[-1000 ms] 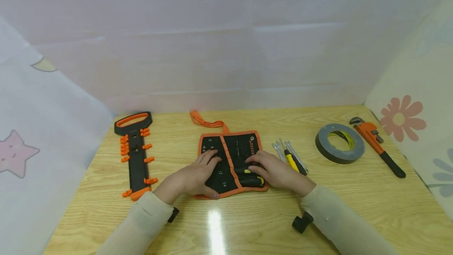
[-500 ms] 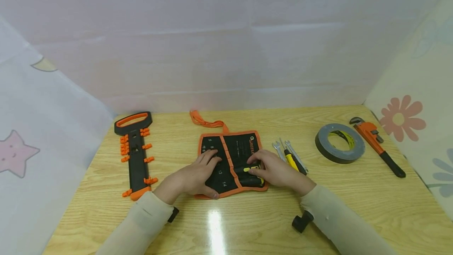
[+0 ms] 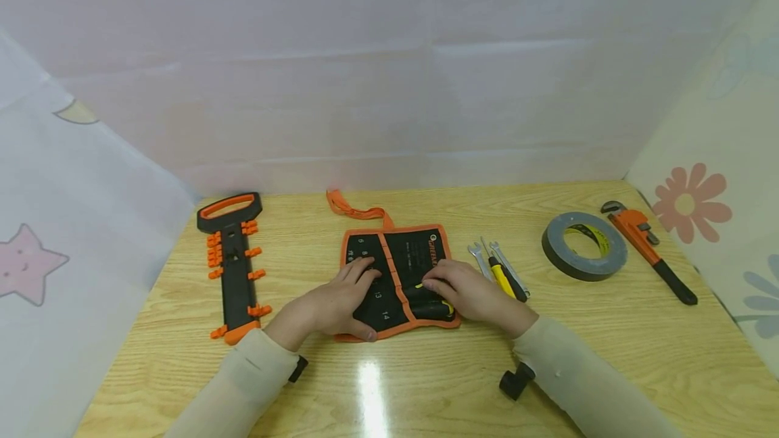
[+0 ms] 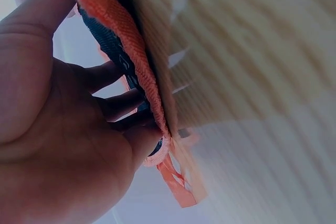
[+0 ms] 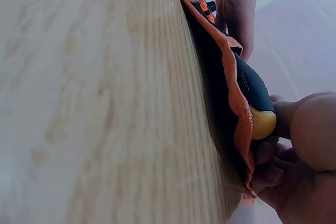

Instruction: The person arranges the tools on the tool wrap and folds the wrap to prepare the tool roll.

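While both hands rest on it, the tool roll (image 3: 395, 276) lies unrolled flat at the middle of the wooden table (image 3: 426, 384), near the front edge.

Tool roll: black fabric pouch with orange binding and numbered pockets; an orange tie strap (image 3: 349, 208) trails off its far left corner. Soft and floppy by the look of it, so it likely sags if lifted by one edge; the stitched orange border looks the firmest place to take hold.

Left hand (image 3: 331, 303): lies flat on the left half of the roll, fingers straight, thumb at the near orange edge, pressing the cloth down. Grips nothing.

Right hand (image 3: 471, 293): fingers curled over a black-and-yellow handled tool (image 3: 429, 306) seated in the right half of the roll. The right wrist view shows the rounded black handle with a yellow end cap (image 5: 262, 121) against the orange edging.

Handled tool: stiff; the handle looks rubbery and should not be slippery. Probably light. The handle is the natural place to take hold; its tip is hidden in the pocket.

Hands: apart, one on each half of the roll.

Nearby, right: small spanners and a yellow screwdriver (image 3: 500, 270), grey tape roll (image 3: 584, 247), orange pipe wrench (image 3: 648, 249).

Nearby, left: black-and-orange holder rack (image 3: 234, 265).
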A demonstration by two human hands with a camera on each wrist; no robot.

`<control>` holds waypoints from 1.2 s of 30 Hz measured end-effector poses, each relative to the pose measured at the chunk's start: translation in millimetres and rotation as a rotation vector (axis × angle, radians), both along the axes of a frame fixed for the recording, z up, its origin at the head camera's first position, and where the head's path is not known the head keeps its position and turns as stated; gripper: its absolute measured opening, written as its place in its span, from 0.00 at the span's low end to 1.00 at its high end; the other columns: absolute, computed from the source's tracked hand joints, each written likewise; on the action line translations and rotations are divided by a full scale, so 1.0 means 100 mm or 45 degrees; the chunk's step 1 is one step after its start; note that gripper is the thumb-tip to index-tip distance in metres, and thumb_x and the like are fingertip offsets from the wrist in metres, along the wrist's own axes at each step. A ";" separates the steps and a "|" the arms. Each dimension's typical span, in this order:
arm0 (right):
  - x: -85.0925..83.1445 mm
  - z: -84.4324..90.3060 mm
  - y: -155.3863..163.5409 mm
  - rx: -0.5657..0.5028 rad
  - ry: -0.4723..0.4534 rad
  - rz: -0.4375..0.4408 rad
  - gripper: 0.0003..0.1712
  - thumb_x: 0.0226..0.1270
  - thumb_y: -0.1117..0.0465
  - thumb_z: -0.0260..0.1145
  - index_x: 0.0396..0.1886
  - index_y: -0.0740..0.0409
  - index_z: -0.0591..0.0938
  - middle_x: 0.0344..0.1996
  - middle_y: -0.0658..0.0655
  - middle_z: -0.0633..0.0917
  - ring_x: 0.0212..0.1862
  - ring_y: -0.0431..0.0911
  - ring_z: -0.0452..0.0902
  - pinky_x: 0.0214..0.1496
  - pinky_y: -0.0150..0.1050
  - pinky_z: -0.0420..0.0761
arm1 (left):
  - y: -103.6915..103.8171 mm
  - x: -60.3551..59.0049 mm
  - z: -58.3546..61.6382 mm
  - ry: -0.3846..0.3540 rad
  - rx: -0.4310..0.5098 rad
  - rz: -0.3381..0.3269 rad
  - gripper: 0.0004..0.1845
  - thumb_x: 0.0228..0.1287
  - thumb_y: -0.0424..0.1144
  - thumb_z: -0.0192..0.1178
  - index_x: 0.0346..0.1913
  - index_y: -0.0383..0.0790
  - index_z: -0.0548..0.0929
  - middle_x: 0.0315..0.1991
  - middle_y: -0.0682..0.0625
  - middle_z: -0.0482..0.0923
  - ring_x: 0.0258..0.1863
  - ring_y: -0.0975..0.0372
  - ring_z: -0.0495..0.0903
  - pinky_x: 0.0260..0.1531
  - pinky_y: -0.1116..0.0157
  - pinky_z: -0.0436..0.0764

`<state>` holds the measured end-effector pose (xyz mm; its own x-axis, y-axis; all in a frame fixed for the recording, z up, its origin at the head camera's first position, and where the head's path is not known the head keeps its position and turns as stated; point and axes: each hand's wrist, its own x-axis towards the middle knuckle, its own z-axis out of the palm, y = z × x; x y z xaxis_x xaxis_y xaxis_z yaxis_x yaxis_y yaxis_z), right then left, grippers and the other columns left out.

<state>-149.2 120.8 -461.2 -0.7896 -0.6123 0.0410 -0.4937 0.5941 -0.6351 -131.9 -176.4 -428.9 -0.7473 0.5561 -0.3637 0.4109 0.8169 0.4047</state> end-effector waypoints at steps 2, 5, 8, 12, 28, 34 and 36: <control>0.00 0.01 -0.01 0.011 0.012 -0.003 0.15 0.87 0.56 0.60 0.53 0.56 0.91 0.43 0.48 0.85 0.39 0.36 0.75 0.44 0.35 0.79 | 0.00 0.00 0.00 -0.003 0.002 -0.001 0.59 0.61 0.58 0.79 0.85 0.35 0.58 0.89 0.36 0.40 0.89 0.40 0.42 0.80 0.43 0.66; 0.01 0.01 -0.01 0.029 0.031 -0.001 0.15 0.87 0.57 0.60 0.54 0.57 0.91 0.45 0.49 0.83 0.41 0.37 0.75 0.46 0.36 0.79 | -0.01 0.00 0.00 -0.009 0.006 0.000 0.59 0.61 0.58 0.79 0.85 0.35 0.58 0.89 0.36 0.40 0.89 0.40 0.42 0.80 0.43 0.66; 0.02 0.02 -0.02 0.037 0.024 -0.005 0.15 0.87 0.57 0.59 0.56 0.56 0.90 0.46 0.49 0.83 0.42 0.37 0.74 0.47 0.37 0.79 | -0.02 0.00 0.00 -0.012 0.008 0.003 0.59 0.62 0.59 0.79 0.85 0.36 0.57 0.89 0.36 0.39 0.89 0.40 0.41 0.80 0.43 0.66; 0.01 0.03 -0.06 0.036 0.007 -0.019 0.14 0.88 0.56 0.59 0.55 0.54 0.89 0.45 0.49 0.84 0.40 0.37 0.74 0.46 0.38 0.79 | -0.03 0.00 0.00 -0.012 0.015 -0.002 0.59 0.62 0.59 0.79 0.85 0.35 0.57 0.89 0.36 0.39 0.89 0.40 0.41 0.80 0.42 0.66; -0.01 0.04 -0.10 0.090 -0.009 -0.063 0.12 0.87 0.58 0.60 0.50 0.55 0.89 0.43 0.50 0.87 0.43 0.40 0.80 0.49 0.40 0.83 | -0.02 -0.02 0.00 -0.014 0.012 -0.003 0.60 0.62 0.59 0.79 0.85 0.36 0.57 0.89 0.36 0.39 0.89 0.40 0.41 0.80 0.42 0.66; 0.00 0.02 -0.10 0.093 -0.012 -0.079 0.13 0.87 0.57 0.59 0.51 0.57 0.89 0.43 0.51 0.85 0.41 0.40 0.78 0.46 0.39 0.82 | -0.02 -0.02 -0.01 -0.023 0.012 -0.009 0.59 0.62 0.59 0.79 0.85 0.37 0.57 0.89 0.37 0.39 0.89 0.40 0.41 0.80 0.42 0.67; 0.01 0.01 -0.08 0.083 -0.013 -0.096 0.14 0.87 0.56 0.60 0.51 0.57 0.89 0.42 0.51 0.85 0.39 0.39 0.76 0.44 0.38 0.81 | -0.03 -0.02 -0.01 -0.024 0.010 -0.011 0.59 0.62 0.60 0.78 0.85 0.37 0.57 0.89 0.37 0.39 0.89 0.40 0.41 0.80 0.42 0.67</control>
